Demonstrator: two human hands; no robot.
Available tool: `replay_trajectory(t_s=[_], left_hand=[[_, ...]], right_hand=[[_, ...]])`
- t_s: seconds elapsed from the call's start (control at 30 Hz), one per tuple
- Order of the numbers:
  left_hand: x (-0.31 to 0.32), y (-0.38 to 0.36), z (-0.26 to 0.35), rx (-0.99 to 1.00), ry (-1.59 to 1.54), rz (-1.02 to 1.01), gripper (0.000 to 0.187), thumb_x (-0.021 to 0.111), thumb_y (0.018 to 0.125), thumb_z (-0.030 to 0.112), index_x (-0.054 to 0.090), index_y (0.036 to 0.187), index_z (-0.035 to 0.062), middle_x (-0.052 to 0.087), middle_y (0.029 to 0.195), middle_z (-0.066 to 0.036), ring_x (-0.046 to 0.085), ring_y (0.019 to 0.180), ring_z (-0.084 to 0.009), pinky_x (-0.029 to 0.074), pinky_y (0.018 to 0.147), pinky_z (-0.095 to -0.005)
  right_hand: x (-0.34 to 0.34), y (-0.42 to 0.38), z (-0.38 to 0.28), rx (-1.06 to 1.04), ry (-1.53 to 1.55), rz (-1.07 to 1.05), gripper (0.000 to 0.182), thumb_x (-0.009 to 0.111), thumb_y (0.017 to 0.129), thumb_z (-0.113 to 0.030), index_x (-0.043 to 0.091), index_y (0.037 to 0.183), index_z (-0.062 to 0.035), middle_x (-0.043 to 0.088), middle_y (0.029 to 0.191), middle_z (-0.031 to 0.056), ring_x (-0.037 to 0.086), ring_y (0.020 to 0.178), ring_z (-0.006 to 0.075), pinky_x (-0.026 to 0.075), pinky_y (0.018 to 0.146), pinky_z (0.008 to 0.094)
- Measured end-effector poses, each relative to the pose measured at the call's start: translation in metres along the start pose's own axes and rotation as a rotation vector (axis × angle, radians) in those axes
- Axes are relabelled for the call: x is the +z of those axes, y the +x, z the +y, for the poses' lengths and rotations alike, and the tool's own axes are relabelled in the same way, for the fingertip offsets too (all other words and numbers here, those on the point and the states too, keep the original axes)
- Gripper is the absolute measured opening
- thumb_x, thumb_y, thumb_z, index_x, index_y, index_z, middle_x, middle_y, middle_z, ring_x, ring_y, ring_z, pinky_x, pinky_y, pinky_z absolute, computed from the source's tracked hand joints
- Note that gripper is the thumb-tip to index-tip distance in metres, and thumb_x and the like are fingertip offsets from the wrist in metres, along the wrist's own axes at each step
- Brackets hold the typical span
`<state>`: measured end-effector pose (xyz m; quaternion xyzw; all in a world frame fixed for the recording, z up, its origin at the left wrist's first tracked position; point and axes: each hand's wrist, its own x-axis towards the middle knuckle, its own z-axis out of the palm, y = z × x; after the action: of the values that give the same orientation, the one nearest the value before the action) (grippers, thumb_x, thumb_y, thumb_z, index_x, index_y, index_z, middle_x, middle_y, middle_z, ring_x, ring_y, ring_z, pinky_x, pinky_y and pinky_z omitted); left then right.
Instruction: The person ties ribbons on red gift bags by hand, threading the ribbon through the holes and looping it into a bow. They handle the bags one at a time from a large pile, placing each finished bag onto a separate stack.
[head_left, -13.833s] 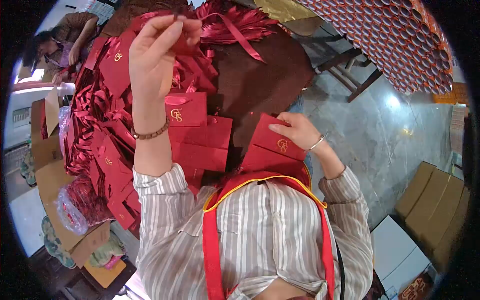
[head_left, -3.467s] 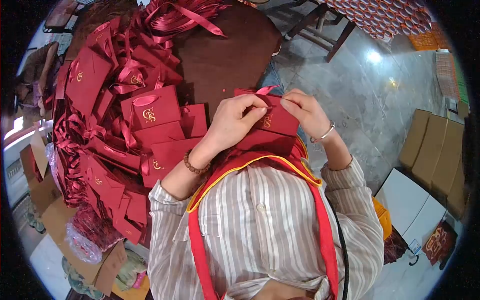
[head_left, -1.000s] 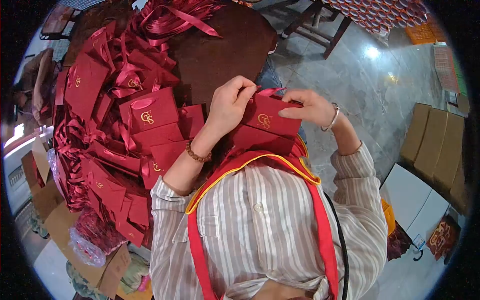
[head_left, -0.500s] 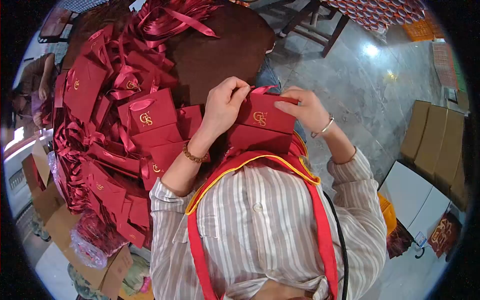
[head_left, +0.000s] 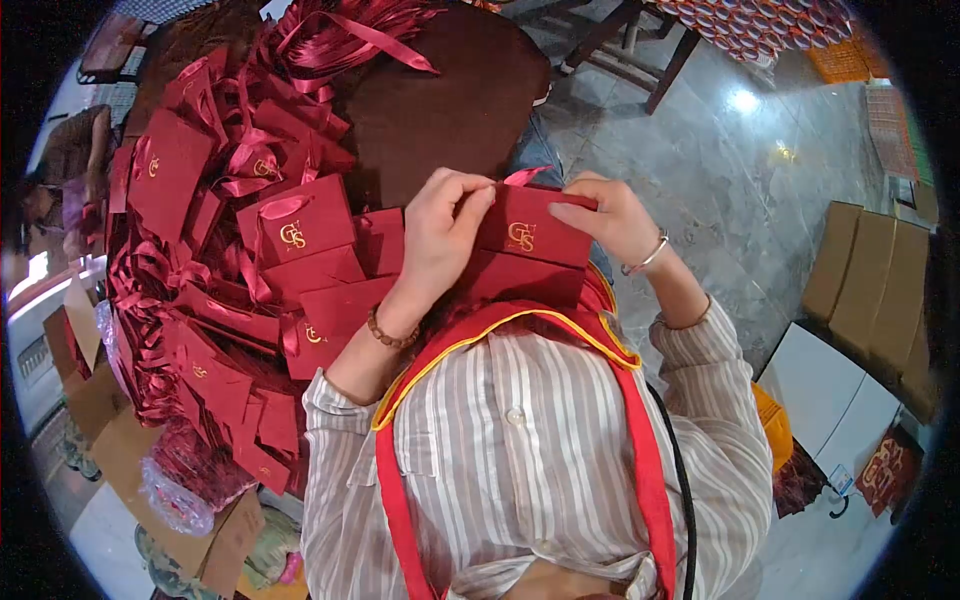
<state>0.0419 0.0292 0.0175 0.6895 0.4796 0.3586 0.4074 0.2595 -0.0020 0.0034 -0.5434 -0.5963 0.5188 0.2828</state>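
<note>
A small dark red gift bag [head_left: 522,236] with a gold monogram is held upright in front of my chest, above the red apron. My right hand [head_left: 612,222] grips its upper right corner, thumb on the front face and fingers behind. At the upper left edge my left hand [head_left: 440,232] is closed in a pinch, a bit of red ribbon showing at the fingertips. A loop of satin ribbon [head_left: 523,177] sticks up over the bag's top edge. The left fingertips partly hide that corner.
A heap of similar red bags [head_left: 175,180] with ribbons covers the left of the brown table [head_left: 440,110]. Loose ribbons [head_left: 340,45] lie at the back. A person's arm [head_left: 98,140] shows far left. Cardboard [head_left: 865,290] and a white box [head_left: 825,400] stand right; a stool [head_left: 640,50] stands behind.
My left hand has lowered slightly, from above the bag's top edge to its upper left corner. My right hand keeps its grip, and the bag has barely moved.
</note>
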Motion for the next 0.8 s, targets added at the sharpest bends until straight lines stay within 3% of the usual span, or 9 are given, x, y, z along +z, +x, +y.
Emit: replay_trajectory(t_s=[0.07,0.2,0.43,0.5,0.8], left_hand=[[0.004,-0.005,0.004,0.135,0.08,-0.052,0.008,0.059,0.08,0.006,0.06,0.084,0.0001,0.057,0.078,-0.012,0.058,0.071,-0.025,0.046,0.062,-0.0318],[0.022,-0.015,0.012,0.218,0.104,-0.102,0.006,0.059,0.08,0.004,0.06,0.084,-0.0002,0.055,0.076,-0.013,0.057,0.07,-0.028,0.045,0.062,-0.0321],[0.033,-0.014,0.009,0.195,0.12,-0.108,0.006,0.058,0.081,0.004,0.057,0.085,0.0,0.054,0.076,-0.014,0.056,0.067,-0.0281,0.044,0.06,-0.0329],[0.034,-0.014,0.009,0.174,0.069,-0.119,0.006,0.056,0.082,0.006,0.054,0.082,0.0006,0.052,0.076,-0.014,0.055,0.069,-0.0319,0.043,0.057,-0.0387],[0.038,-0.012,0.009,0.224,0.136,-0.047,0.008,0.058,0.08,0.008,0.054,0.077,0.002,0.052,0.071,-0.012,0.054,0.062,-0.0318,0.042,0.053,-0.0395]], right_hand=[[0.002,0.0,-0.001,-0.006,0.015,0.008,0.019,0.061,0.081,-0.014,0.061,0.086,0.0039,0.055,0.083,0.0082,0.054,0.077,0.0154,0.041,0.069,0.0269],[0.001,-0.001,-0.005,-0.058,-0.02,-0.008,0.017,0.058,0.083,-0.012,0.06,0.089,0.004,0.055,0.086,0.0092,0.053,0.08,0.0166,0.041,0.071,0.0269],[-0.005,-0.006,-0.006,-0.195,-0.063,-0.087,0.018,0.055,0.083,-0.008,0.055,0.096,0.0049,0.053,0.093,0.0107,0.051,0.088,0.0199,0.04,0.078,0.0283],[-0.006,-0.007,-0.008,-0.183,-0.052,-0.095,0.018,0.054,0.083,-0.008,0.055,0.096,0.0048,0.053,0.093,0.0107,0.051,0.089,0.02,0.04,0.079,0.0284],[-0.002,-0.008,-0.008,-0.175,-0.061,-0.056,0.017,0.055,0.082,-0.006,0.057,0.096,0.0045,0.055,0.093,0.0112,0.052,0.088,0.0204,0.041,0.078,0.0285]])
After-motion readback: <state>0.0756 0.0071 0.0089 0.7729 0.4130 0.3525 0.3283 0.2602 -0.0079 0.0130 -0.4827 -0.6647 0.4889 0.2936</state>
